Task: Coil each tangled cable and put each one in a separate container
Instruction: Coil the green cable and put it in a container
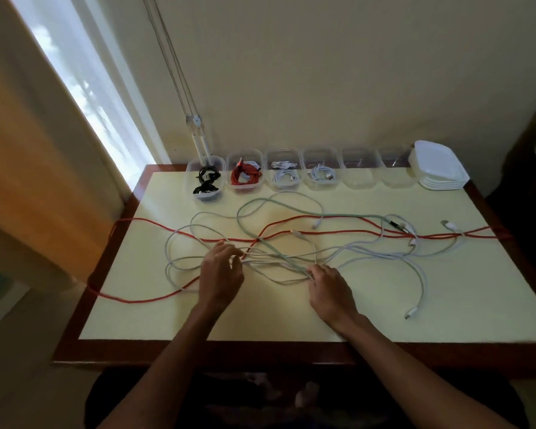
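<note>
A tangle of loose cables covers the cream table top [291, 320]: a long red cable [338, 233] running side to side, a pale green cable [338, 215] and several white cables [384, 255]. My left hand [222, 274] pinches strands at the middle of the tangle. My right hand [330, 289] grips white and green strands just to the right. Along the far edge stands a row of clear containers: one with a black cable [205, 180], one with a red cable [245, 173], two with white cables [284, 174], [322, 174], and two empty containers [361, 173].
A stack of white lids [438, 168] sits at the far right corner. The red cable hangs over both the left and right table edges. A wall rises behind the containers; a window and curtain are to the left.
</note>
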`<state>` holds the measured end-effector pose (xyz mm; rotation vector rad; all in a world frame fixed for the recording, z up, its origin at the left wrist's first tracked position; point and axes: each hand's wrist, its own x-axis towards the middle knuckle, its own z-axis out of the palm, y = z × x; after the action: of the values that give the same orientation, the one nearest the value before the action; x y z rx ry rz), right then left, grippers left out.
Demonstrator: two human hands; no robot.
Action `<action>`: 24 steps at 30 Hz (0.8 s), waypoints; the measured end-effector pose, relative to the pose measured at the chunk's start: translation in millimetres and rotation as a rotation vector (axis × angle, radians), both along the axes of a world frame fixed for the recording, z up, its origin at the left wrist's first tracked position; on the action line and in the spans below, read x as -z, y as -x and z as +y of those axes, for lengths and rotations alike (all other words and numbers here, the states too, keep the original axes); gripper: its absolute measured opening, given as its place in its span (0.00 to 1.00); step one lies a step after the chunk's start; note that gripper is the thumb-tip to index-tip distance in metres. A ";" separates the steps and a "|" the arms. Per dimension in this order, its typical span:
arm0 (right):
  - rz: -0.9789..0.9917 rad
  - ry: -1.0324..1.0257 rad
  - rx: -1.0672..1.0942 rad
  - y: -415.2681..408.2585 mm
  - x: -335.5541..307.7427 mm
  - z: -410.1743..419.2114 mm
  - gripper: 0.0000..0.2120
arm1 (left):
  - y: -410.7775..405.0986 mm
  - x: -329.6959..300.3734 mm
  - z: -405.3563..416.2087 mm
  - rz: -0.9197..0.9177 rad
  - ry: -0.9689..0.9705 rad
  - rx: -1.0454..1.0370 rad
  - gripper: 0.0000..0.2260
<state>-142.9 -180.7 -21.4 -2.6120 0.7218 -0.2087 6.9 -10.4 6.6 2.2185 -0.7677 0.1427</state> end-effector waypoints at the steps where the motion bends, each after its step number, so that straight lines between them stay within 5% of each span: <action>1: -0.052 -0.018 -0.016 3.2 -0.5 1.5 0.13 | 7.8 -2.3 -3.8 0.006 0.028 -0.005 0.09; 4: -0.262 -0.102 -0.083 15.2 -4.9 9.5 0.09 | 30.2 -10.0 -12.5 0.240 0.134 -0.112 0.07; 6: -0.395 -0.172 -0.101 27.8 -8.6 19.2 0.07 | 39.1 -11.2 -14.4 0.676 0.307 -0.162 0.09; 8: -0.493 -0.231 -0.106 45.1 -10.6 32.1 0.07 | 44.7 -16.9 -14.2 1.217 0.680 -0.173 0.11; 10: -0.542 -0.264 -0.111 64.1 -11.4 46.2 0.06 | 47.0 -21.9 -11.0 1.497 0.965 -0.187 0.12; 15: -0.494 -0.189 -0.089 106.8 18.1 69.7 0.07 | 29.8 -37.0 0.8 1.478 1.115 -0.059 0.13; 21: -0.277 0.021 -0.054 117.6 23.6 91.3 0.07 | 38.1 -56.4 16.7 1.244 0.713 0.205 0.07; 24: -0.318 -0.203 0.094 111.7 3.9 80.2 0.09 | 65.1 -48.3 24.7 1.290 0.608 0.285 0.10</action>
<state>-254.7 -100.5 -25.3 -2.2835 0.7112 -0.5356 -58.2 14.3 54.8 1.1906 -0.2130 -0.9703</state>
